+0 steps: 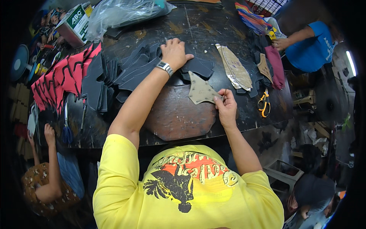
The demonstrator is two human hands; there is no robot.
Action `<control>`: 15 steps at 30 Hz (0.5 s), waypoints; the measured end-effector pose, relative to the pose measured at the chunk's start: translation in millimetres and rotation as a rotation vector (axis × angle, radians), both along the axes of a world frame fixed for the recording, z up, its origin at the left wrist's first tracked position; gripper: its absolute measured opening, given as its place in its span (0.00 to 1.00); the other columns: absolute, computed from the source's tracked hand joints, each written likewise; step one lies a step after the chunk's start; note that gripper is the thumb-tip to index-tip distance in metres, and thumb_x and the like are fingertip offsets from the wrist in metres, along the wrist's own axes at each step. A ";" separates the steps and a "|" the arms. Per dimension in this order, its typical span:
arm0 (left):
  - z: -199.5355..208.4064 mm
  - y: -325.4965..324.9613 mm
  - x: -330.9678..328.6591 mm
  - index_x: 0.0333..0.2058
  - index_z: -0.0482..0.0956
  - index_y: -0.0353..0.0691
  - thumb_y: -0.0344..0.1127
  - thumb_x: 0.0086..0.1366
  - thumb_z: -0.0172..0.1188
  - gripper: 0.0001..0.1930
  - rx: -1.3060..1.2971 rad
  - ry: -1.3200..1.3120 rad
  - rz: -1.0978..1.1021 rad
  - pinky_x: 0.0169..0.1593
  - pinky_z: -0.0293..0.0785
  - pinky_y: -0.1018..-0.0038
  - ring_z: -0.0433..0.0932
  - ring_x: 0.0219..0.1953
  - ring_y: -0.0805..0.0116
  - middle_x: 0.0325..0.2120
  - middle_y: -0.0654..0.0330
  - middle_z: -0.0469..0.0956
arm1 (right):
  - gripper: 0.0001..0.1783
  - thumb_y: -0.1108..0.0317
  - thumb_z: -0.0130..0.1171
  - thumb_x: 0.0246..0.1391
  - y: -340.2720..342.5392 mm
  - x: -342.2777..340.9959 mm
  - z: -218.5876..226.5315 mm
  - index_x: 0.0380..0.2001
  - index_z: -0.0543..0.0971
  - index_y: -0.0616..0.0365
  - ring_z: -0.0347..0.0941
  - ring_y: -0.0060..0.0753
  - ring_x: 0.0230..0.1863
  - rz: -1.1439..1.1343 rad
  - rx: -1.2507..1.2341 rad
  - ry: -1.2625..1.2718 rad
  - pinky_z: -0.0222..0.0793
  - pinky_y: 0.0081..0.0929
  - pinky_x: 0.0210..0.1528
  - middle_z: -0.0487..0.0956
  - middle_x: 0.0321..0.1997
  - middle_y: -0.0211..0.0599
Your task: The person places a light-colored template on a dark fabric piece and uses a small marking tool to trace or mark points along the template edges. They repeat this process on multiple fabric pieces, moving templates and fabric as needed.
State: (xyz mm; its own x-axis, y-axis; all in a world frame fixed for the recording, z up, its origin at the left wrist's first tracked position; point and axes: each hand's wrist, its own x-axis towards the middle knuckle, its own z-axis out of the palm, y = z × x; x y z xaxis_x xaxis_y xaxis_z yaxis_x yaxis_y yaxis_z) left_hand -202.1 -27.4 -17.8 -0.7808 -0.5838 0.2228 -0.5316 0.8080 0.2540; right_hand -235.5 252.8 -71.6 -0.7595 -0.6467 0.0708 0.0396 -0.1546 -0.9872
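My right hand point(227, 107) pinches one corner of a flat grey-beige pattern piece point(199, 91) with pointed ends and dark spots. The piece is over the far edge of a brown wooden board point(181, 114) with cut corners. Farther off, my left hand point(174, 54) reaches out with its thumb apart and palm down at the dark cut pieces; what lies beneath the palm is hidden. Stacked dark grey pieces point(139, 72) lie left of that wrist, and more dark pieces point(200, 66) lie to its right.
Red cut pieces with black edges point(63, 78), blue-handled scissors point(66, 131) and a pen point(83, 114) lie left. Tan patterns point(233, 68) and orange-handled snips point(264, 105) lie right. A tin point(76, 28) and plastic bag point(126, 15) stand far left. Co-workers point(310, 47) are at both sides.
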 end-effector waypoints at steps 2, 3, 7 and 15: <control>-0.5 -7.9 -8.6 0.52 0.88 0.48 0.56 0.60 0.73 0.26 0.115 -0.043 0.016 0.62 0.67 0.50 0.72 0.64 0.51 0.57 0.55 0.79 | 0.11 0.75 0.63 0.65 0.2 0.6 -1.1 0.48 0.74 0.57 0.64 0.09 0.32 -0.005 0.005 0.052 0.60 0.12 0.34 0.73 0.37 0.20; -0.9 -10.8 -10.6 0.49 0.90 0.49 0.55 0.60 0.73 0.23 0.183 -0.021 0.028 0.63 0.66 0.50 0.73 0.64 0.52 0.56 0.56 0.80 | 0.11 0.76 0.62 0.66 0.4 0.7 -2.0 0.47 0.74 0.57 0.64 0.09 0.33 0.004 0.014 0.081 0.60 0.12 0.35 0.72 0.37 0.20; -0.1 -10.8 -0.1 0.42 0.91 0.47 0.50 0.60 0.74 0.17 0.176 0.208 0.023 0.55 0.74 0.55 0.81 0.53 0.54 0.49 0.56 0.84 | 0.12 0.74 0.65 0.64 0.3 -2.2 -4.1 0.48 0.75 0.56 0.65 0.09 0.32 0.030 -0.009 -0.010 0.60 0.12 0.33 0.74 0.36 0.20; 48.8 14.7 81.6 0.38 0.84 0.34 0.29 0.66 0.70 0.06 0.628 0.749 -0.240 0.37 0.75 0.80 0.80 0.33 0.80 0.31 0.66 0.83 | 0.09 0.76 0.67 0.59 22.2 -24.9 55.9 0.41 0.78 0.56 0.68 0.11 0.28 0.422 0.185 -0.069 0.63 0.15 0.28 0.77 0.33 0.23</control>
